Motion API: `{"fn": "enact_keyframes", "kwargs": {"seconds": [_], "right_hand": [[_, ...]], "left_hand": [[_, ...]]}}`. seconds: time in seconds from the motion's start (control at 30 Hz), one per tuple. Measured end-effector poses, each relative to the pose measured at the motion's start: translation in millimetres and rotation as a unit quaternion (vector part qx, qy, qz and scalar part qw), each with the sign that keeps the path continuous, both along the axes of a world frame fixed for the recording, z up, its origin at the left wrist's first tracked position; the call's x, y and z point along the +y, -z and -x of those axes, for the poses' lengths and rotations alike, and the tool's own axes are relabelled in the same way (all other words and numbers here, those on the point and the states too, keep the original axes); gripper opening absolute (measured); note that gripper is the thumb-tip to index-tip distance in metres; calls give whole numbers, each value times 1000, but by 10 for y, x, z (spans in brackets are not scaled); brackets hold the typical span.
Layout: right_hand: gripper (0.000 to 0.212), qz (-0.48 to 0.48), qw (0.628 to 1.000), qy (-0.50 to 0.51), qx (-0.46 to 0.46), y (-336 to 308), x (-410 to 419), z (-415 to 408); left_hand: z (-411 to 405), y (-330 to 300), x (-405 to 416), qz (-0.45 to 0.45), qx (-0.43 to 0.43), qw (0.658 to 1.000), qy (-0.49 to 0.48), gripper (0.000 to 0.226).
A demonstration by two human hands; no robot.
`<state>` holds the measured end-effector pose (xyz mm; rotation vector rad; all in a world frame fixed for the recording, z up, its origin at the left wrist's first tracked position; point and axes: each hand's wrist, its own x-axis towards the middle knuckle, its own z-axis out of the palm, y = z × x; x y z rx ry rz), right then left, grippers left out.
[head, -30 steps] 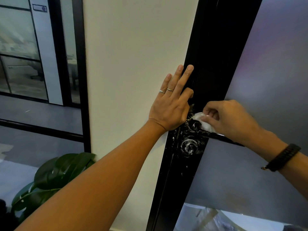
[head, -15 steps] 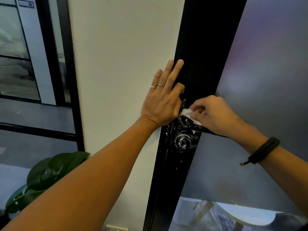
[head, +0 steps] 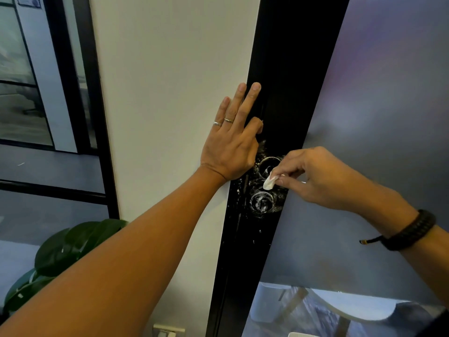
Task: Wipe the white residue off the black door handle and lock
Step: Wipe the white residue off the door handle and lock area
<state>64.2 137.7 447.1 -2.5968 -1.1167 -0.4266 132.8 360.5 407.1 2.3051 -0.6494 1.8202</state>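
a: where are the hands?

b: the left hand (head: 230,152) lies flat, fingers straight, against the white wall (head: 170,93) and the black door frame (head: 279,69), bracing it. the right hand (head: 323,176) pinches a small white wipe (head: 269,183) between thumb and fingertips.

a: what changed?

b: a second ago the wipe was rubbing up at the handle's base. now it sits lower, between the upper round fitting (head: 268,166) and the lock (head: 261,202) just below it.

a: is it clean?

b: no. white residue (head: 262,148) is still smeared on the lock and speckled across the frame around both fittings. the upper one looks clearer, so i'd judge the lock comes next.
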Motion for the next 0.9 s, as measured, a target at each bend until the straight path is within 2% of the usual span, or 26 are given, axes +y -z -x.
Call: {"fn": "enact_keyframes", "kwargs": {"seconds": [0.1, 0.2, 0.37, 0.53, 0.67, 0.9], "right_hand": [[21, -22, 999, 4, 26, -43, -59, 66], [11, -58, 998, 19, 28, -32, 8, -14], [20, -62, 994, 79, -32, 129, 95, -62], [13, -93, 991, 75, -64, 231, -313, -5], [15, -160, 982, 87, -57, 306, -608, 23], [14, -139, 985, 42, -96, 381, -403, -33]], "left_hand": [[6, -3, -2, -2, 1, 1000, -1, 16], [11, -6, -6, -4, 1, 1000, -7, 16], [8, -5, -4, -1, 6, 1000, -9, 16], [0, -8, -11, 1, -1, 1000, -9, 15], [-10, -8, -11, -1, 5, 1000, -9, 16], [17, -15, -5, -5, 13, 1000, -11, 15]]}}
